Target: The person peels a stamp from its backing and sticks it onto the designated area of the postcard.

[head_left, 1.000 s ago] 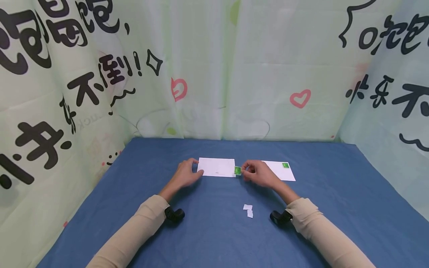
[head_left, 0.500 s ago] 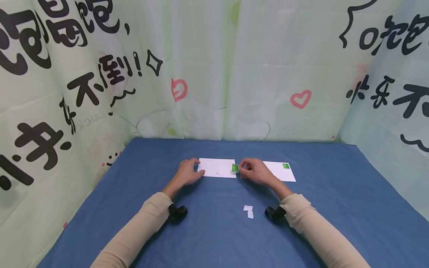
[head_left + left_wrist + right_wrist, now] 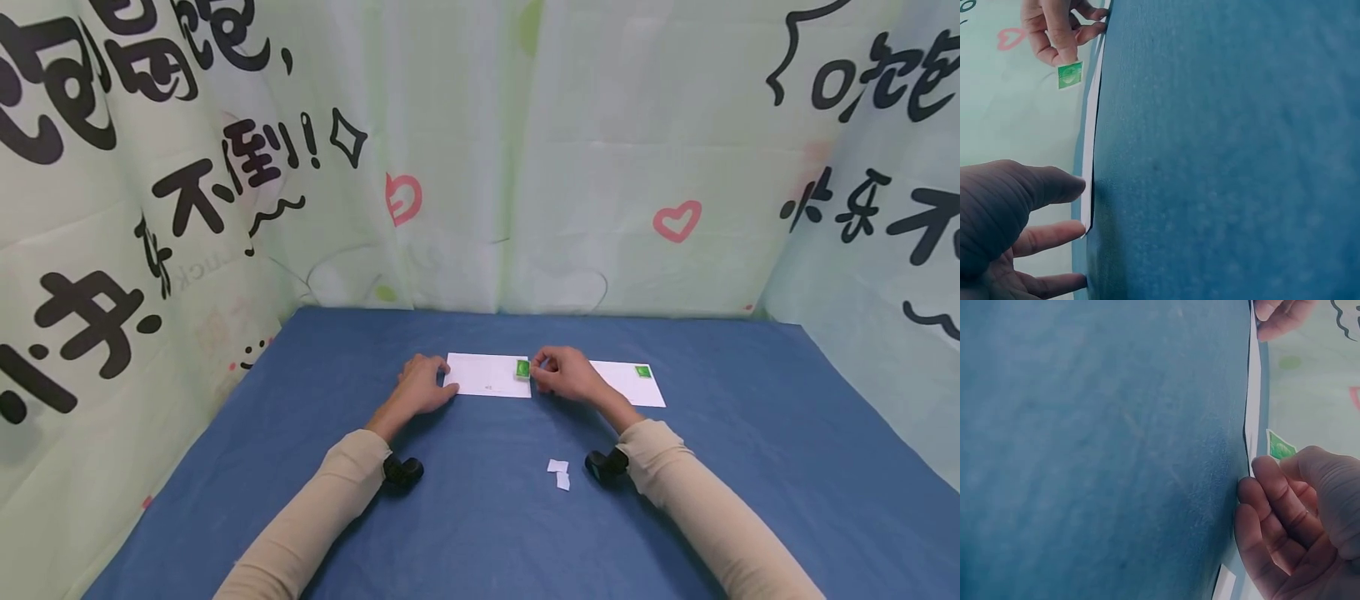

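Observation:
A white envelope [image 3: 483,373] lies flat on the blue cloth in the head view. My left hand [image 3: 420,387] rests at its left end, thumb and fingers spread and touching the edge. Between thumb and fingertips, my right hand [image 3: 567,374] pinches a small green stamp [image 3: 522,368] by its edge. From above, the stamp overlaps the envelope's right end near the upper corner. In the left wrist view the stamp [image 3: 1070,75] shows raised over the paper. The right wrist view has this stamp [image 3: 1280,446] partly hidden behind the thumb.
To the right lies a second white envelope [image 3: 630,385] with a green stamp [image 3: 642,372] in its upper right corner, its left part hidden by the right hand. Two small white paper scraps [image 3: 557,466] lie nearer on the blue cloth [image 3: 480,533]. Printed curtains [image 3: 465,150] surround the table.
The right hand has carried the stamp left and slightly up, from the envelope's right edge to over its upper right corner. The left hand stays at the left end.

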### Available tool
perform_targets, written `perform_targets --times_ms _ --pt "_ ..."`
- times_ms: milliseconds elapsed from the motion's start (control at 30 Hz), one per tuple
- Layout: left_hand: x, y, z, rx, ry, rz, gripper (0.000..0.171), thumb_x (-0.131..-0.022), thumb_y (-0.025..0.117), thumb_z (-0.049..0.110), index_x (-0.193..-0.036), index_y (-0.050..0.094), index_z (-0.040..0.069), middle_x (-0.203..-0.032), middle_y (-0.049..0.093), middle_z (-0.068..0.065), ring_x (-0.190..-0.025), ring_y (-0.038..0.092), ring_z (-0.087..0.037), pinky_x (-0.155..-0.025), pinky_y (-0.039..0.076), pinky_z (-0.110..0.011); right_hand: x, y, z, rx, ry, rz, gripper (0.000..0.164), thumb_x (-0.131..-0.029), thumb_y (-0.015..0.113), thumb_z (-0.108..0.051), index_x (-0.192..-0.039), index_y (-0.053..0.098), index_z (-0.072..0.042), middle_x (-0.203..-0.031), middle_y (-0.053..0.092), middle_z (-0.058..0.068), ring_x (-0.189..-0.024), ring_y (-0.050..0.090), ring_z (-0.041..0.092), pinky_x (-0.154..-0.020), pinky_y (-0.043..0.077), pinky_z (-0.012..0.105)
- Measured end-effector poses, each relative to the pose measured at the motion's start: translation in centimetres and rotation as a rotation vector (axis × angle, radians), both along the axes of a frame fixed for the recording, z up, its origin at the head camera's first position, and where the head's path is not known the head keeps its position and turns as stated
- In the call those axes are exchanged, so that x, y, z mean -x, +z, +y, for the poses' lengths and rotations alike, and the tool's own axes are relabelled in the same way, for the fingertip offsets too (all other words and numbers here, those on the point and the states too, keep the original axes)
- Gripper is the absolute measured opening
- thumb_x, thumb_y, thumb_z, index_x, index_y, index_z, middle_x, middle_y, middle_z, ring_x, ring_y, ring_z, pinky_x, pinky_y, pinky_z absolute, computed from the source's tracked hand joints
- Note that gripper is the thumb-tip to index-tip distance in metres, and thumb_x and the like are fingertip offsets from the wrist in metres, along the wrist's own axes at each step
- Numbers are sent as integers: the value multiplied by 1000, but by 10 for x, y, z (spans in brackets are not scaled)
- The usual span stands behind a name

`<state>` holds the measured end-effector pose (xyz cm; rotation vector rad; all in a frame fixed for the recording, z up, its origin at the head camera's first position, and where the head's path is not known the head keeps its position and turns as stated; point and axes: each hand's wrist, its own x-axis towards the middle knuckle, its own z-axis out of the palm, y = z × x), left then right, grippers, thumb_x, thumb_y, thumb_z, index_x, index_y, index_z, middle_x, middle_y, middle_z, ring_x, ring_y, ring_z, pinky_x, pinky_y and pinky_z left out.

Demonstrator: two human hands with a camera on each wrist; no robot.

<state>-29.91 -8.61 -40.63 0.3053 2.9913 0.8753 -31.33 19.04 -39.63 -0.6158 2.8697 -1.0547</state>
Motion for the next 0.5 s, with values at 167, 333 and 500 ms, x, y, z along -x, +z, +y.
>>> perform_targets --times_ms 167,333,500 --pt "3 -1 0 32 8 6 33 -94 73 23 -119 70 2 -128 60 -23 -125 49 -42 -104 38 -61 7 -3 -3 0 -3 5 11 -99 63 -10 -99 67 0 -70 68 4 -62 60 12 -59 49 29" --pt "4 -2 1 47 24 4 32 -92 75 23 -117 71 3 -129 60 -23 -126 50 -42 -104 40 -62 13 -6 -5 -21 -17 -17 12 -99 63 -11 -97 67 0 -70 68 4 -60 60 12 -58 50 28" --pt "4 -1 2 41 37 -4 32 -92 76 23 -118 72 4 -131 59 -22 -127 49 -42 -105 39 -62 21 -5 -7 -55 -35 -29 13 -100 62 -13 -97 66 -1 -71 68 5 -59 59 12 -57 50 28"
